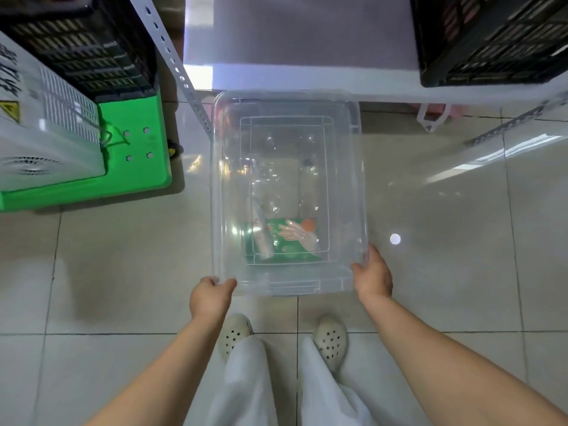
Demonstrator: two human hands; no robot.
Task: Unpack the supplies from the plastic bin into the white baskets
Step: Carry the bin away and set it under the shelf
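A glossy pale tiled floor (123, 272) carries everything here. The clear plastic bin (289, 281) sits on it, gripped at its near corners by the left hand (210, 298) and right hand (373, 276). A green platform (135, 149) rests well left of the left hand.

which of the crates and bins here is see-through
The clear bin on the floor, gripped by the left hand and right hand. The two black crates are dark slotted plastic.

Clear glossy plastic bin (289, 281), glossy floor tiles (123, 256), black plastic crate (491, 41)
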